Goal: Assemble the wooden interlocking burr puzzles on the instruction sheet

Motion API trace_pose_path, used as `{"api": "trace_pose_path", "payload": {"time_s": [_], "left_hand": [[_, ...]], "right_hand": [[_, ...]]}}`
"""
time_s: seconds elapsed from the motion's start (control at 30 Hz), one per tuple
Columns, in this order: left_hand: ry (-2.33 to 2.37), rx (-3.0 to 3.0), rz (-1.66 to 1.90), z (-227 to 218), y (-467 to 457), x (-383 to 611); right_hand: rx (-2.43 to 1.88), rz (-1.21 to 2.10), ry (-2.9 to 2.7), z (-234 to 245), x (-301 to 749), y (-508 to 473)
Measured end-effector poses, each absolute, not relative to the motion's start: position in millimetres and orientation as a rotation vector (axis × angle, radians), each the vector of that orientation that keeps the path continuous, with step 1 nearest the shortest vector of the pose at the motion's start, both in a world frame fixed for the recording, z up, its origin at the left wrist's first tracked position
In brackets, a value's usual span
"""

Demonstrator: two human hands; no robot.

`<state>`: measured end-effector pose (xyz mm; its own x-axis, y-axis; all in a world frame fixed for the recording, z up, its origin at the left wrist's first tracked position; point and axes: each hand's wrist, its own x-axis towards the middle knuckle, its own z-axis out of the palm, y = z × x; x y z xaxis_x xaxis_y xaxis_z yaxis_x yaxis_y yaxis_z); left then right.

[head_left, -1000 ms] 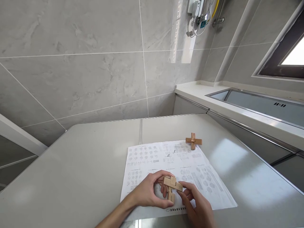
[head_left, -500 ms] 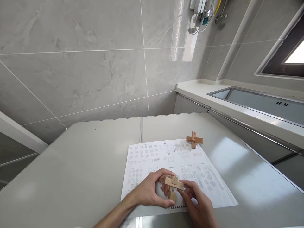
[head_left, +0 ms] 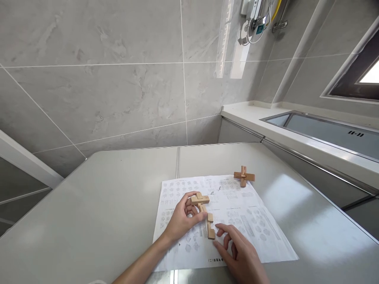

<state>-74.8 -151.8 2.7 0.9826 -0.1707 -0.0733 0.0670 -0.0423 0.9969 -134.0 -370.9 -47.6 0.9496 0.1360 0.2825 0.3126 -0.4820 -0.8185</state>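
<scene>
My left hand (head_left: 185, 213) is closed around a few light wooden burr puzzle pieces (head_left: 200, 200), fitted crosswise, above the printed sheet. Just below them is a loose notched wooden piece (head_left: 211, 227), seemingly lying on the paper, its upper end close to my left thumb. My right hand (head_left: 237, 246) is beside that piece, thumb and fingers apart and nothing between them. Under both hands spreads a white instruction sheet (head_left: 260, 240) printed with small diagrams. A darker, assembled wooden cross puzzle (head_left: 243, 176) sits at the sheet's far right corner.
The pale grey table (head_left: 103, 205) has a seam running through it. A tiled wall (head_left: 133, 94) stands behind. To the right is a counter (head_left: 241, 110) with a sink (head_left: 325, 130). Cables and a power strip (head_left: 251, 15) hang at upper right.
My left hand has moved up and left with the crossed pieces. The notched piece now shows apart from them, and my right hand has let go, its fingers spread.
</scene>
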Motion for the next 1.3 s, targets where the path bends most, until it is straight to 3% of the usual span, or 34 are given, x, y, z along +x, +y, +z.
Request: {"api": "trace_pose_path", "payload": {"time_s": [0.3,1.3], "left_hand": [[-0.16,1.708,-0.24,12.1,-158.1,-80.5],[-0.591,2.01,-0.224,7.8,-160.1,-88.0]], "right_hand": [[-2.352,-0.273,-0.231,-39.0,-127.1,-351.2],[-2.072,-0.413,-0.197,-48.8,-133.7,-363.1]]}}
